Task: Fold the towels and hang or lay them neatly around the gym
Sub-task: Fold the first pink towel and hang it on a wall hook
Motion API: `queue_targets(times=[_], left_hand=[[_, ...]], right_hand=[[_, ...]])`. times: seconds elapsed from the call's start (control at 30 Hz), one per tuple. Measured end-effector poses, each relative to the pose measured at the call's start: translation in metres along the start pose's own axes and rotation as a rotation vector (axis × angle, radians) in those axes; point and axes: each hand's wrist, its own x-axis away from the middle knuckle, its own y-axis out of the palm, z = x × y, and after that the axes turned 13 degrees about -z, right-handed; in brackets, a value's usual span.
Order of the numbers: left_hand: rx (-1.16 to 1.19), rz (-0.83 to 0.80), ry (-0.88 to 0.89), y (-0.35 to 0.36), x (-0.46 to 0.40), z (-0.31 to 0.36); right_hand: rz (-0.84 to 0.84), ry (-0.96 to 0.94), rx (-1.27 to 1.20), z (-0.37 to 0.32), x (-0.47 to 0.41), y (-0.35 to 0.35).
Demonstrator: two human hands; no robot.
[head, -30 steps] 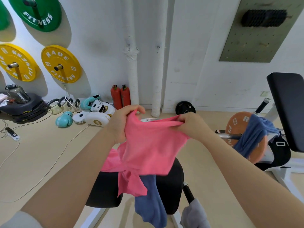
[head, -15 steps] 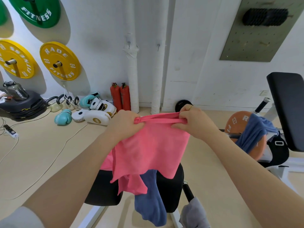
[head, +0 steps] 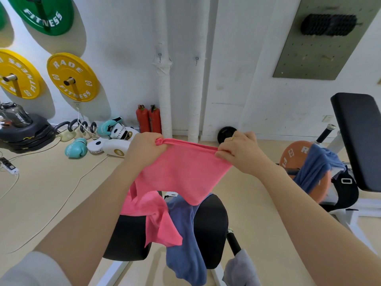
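Note:
I hold a pink towel (head: 181, 172) stretched flat in the air. My left hand (head: 144, 148) pinches its upper left corner and my right hand (head: 239, 150) pinches its upper right corner. Below it, a second pink towel (head: 156, 219) and a blue towel (head: 185, 244) lie draped over a black padded bench seat (head: 210, 223). A grey towel (head: 241, 269) hangs on the bench's handle at the bottom. Another blue towel (head: 315, 170) is draped over an orange weight plate (head: 292, 153) on the right.
Boxing gloves (head: 76, 149), white pads (head: 115, 148) and kettlebells (head: 68, 131) lie by the wall. Two red extinguishers (head: 148, 118) stand beside white pipes (head: 165, 79). Cables (head: 61, 203) run across the floor on the left. A black backrest (head: 358, 141) rises at right.
My hands have moved apart and pulled the pink towel's top edge taut, so the bunched cloth now hangs flat. The view shifted slightly.

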Motion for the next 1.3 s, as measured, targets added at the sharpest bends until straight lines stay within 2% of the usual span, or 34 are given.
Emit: queue_targets(times=[0.07,0.13,0.2,0.27,0.37,0.43,0.47,0.53,0.63,0.73,0.83,0.93,1.03,1.13,1.3], left_hand=[[0.174,-0.129,0.007,-0.002,0.002,-0.001],[0.396,-0.306,-0.036,-0.008,0.007,-0.003],[0.547,-0.424,-0.081,-0.013,0.011,-0.007],[0.727,-0.383,-0.155,-0.016,0.011,-0.007],[1.078,-0.149,-0.426,-0.01,0.001,-0.01],[1.281,-0.031,-0.618,-0.001,-0.006,-0.012],[1.373,-0.028,-0.667,0.004,-0.008,-0.013],[1.494,-0.072,-0.639,0.015,-0.012,-0.016],[1.506,-0.074,-0.602,0.026,-0.009,-0.011],[1.349,-0.042,-0.54,0.032,-0.005,0.0],[1.248,-0.021,-0.431,0.032,0.0,0.016],[1.225,-0.12,-0.273,0.029,0.007,0.044],[1.213,-0.139,-0.153,0.027,0.012,0.069],[1.248,-0.118,-0.112,0.028,0.015,0.08],[1.218,-0.104,-0.08,0.028,0.023,0.081]], right_hand=[[-0.038,0.011,-0.359,0.0,0.004,-0.004],[0.004,0.038,-0.759,0.003,0.009,-0.005],[0.066,0.044,-1.027,0.006,0.013,-0.004],[0.118,0.026,-1.278,0.012,0.013,-0.003],[0.13,0.074,-1.485,0.02,0.006,0.002],[0.145,0.22,-1.473,0.025,0.0,0.01],[0.158,0.313,-1.43,0.028,-0.002,0.014],[0.192,0.469,-1.344,0.03,-0.005,0.022],[0.189,0.532,-1.254,0.027,-0.005,0.029],[-0.013,0.493,-1.185,0.011,0.002,0.024],[-0.215,0.351,-1.366,-0.007,0.008,0.008],[-0.235,0.107,-1.658,-0.022,0.009,-0.009],[-0.184,-0.054,-1.739,-0.034,0.01,-0.02],[-0.144,-0.069,-1.533,-0.043,0.013,-0.026],[0.205,0.045,-0.752,-0.059,0.008,-0.019]])
